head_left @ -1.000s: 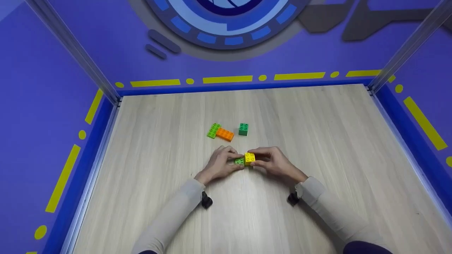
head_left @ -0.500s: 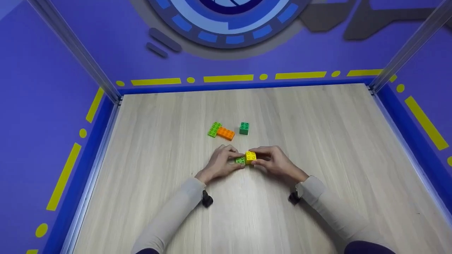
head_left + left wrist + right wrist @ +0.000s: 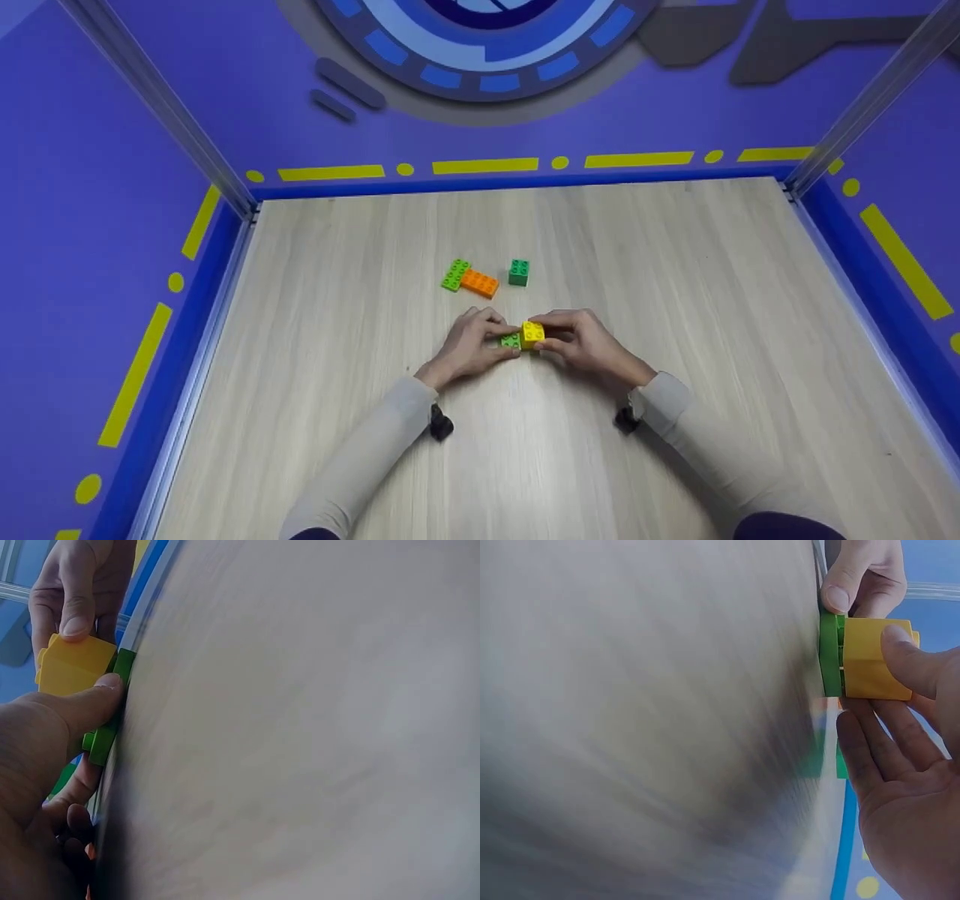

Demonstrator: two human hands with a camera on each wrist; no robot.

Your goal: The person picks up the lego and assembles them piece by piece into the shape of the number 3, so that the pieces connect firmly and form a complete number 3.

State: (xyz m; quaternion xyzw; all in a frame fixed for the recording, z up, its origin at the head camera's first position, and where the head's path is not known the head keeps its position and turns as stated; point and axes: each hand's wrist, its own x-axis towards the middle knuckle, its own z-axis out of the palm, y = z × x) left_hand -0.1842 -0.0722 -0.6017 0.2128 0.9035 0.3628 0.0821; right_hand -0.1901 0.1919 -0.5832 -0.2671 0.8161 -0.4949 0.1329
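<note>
My left hand (image 3: 469,346) pinches a flat light-green toy brick (image 3: 511,341) by its left part, thumb on the near side. The brick lies on the table. A taller yellow toy brick (image 3: 532,334) sits over its right end, pinched between the thumb and fingers of my right hand (image 3: 583,343). In the right wrist view, green studs show in a narrow gap between the yellow brick (image 3: 877,658) and the green brick (image 3: 829,656). The left wrist view has the left thumb beside the yellow brick (image 3: 75,664), on the green brick's (image 3: 109,731) edge.
Beyond the hands, an orange flat brick (image 3: 480,283) touches or overlaps another light-green flat brick (image 3: 455,275); which, I cannot tell. To their right stands a dark-green brick (image 3: 518,272). Blue-purple walls enclose the wooden table (image 3: 337,300) at the back and both sides.
</note>
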